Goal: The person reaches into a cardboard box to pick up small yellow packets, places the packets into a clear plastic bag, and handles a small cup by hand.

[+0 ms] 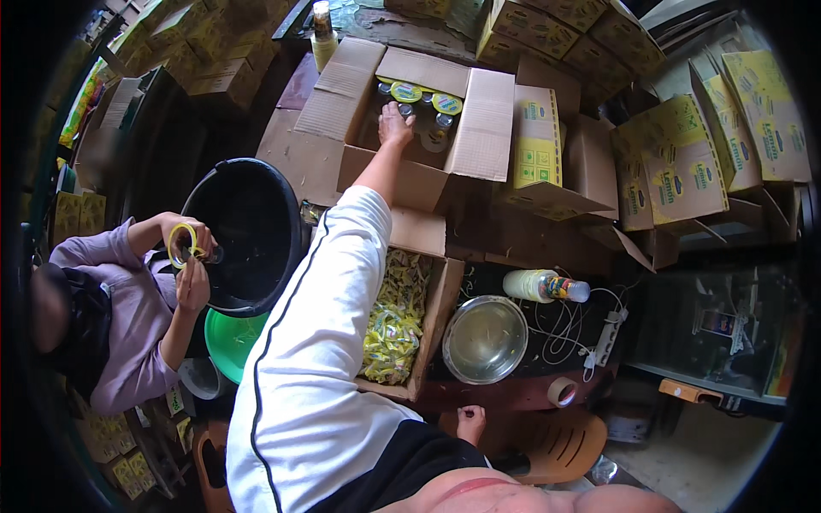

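My left arm in a white sleeve reaches forward to an open cardboard box (pixel 321 154). Down inside it, my left hand (pixel 395 126) has its fingers closed around the top of a bottle (pixel 405 109) with a grey cap. Several more capped bottles (pixel 440 128) stand there, next to yellow-and-green labelled pieces (pixel 446 103). My right hand (pixel 470 425) rests low near an orange slatted chair (pixel 564 445), its fingers curled; whatever it may hold is hidden.
A carton (pixel 436 329) of small yellow packets stands beside a metal bowl (pixel 486 339), a lying bottle (pixel 547 285), a power strip (pixel 609 338) and a tape roll (pixel 562 392). At left, another person (pixel 128 299) handles a yellow ring by a black tub (pixel 286 179). Yellow cartons (pixel 676 162) stand right.
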`<state>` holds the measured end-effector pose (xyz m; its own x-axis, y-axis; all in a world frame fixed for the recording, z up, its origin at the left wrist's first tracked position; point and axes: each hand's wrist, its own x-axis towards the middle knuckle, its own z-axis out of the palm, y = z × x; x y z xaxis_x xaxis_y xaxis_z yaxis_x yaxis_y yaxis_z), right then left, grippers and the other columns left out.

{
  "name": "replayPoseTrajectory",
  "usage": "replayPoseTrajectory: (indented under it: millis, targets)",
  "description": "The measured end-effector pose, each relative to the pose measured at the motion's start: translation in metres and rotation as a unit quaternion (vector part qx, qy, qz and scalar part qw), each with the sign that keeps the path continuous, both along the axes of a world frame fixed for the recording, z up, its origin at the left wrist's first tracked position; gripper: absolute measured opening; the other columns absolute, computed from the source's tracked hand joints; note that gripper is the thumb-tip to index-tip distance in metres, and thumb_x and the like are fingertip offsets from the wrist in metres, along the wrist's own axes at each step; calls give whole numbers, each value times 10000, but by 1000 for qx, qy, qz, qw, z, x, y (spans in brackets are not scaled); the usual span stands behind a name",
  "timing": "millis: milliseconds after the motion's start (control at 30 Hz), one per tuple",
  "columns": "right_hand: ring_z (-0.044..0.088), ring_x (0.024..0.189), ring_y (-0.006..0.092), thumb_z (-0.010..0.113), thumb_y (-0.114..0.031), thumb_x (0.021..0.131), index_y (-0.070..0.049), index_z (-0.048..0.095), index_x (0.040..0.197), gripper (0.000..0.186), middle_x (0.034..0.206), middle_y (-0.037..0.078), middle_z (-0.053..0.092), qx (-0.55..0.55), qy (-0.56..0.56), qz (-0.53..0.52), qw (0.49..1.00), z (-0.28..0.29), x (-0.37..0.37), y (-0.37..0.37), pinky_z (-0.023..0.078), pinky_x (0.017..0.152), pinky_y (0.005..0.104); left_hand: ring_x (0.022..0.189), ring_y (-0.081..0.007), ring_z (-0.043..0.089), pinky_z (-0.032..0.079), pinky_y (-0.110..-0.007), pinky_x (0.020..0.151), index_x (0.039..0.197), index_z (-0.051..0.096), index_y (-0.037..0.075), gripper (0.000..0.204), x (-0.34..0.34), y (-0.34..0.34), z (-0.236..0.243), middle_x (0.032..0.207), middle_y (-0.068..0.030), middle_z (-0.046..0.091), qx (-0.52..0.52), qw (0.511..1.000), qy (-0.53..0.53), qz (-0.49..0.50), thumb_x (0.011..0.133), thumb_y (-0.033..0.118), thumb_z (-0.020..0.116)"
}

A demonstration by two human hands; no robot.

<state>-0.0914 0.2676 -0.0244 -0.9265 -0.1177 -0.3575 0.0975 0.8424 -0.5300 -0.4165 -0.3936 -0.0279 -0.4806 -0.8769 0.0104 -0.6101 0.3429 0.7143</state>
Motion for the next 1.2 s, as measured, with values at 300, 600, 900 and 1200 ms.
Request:
replayPoseTrajectory:
  millis: [300, 600, 900, 1200]
  targets:
    - [607, 716, 269, 750, -29, 741, -26, 619, 779, 136, 844, 123, 587, -32, 34, 31, 998, 11, -18, -2, 505, 667, 377, 1042, -397, 596, 506, -462, 898, 1124, 482, -20, 543, 38, 30, 39, 1168, -231, 540, -12, 998, 55, -8, 792, 316, 749]
    - [661, 788, 211, 761, -65, 754, -38, 684, 877, 147, 848, 105, 690, -72, -98, 122, 985, 10, -54, 2, 523, 741, 341, 1003, -293, 628, 564, -437, 922, 1095, 471, 23, 293, 183, 139, 132, 1151, -160, 547, 523, 650, 548, -63, 884, 122, 650]
    - [624, 760, 112, 696, -48, 849, -16, 661, 1026, 184, 854, 32, 671, -256, -299, 128, 910, 44, -97, -4, 513, 704, 263, 1102, -256, 612, 480, -443, 1017, 1345, 444, 6, 701, 358, 313, 130, 1211, -144, 589, 644, 658, 348, -178, 714, 65, 742]
    - [632, 866, 151, 595, -37, 920, -39, 583, 1082, 163, 973, 39, 621, -411, -355, 47, 838, 53, -115, -15, 537, 827, 299, 1031, -233, 649, 534, -398, 906, 1219, 517, 28, 568, 410, 400, 112, 1093, -100, 633, 649, 694, 277, -143, 707, -39, 753]
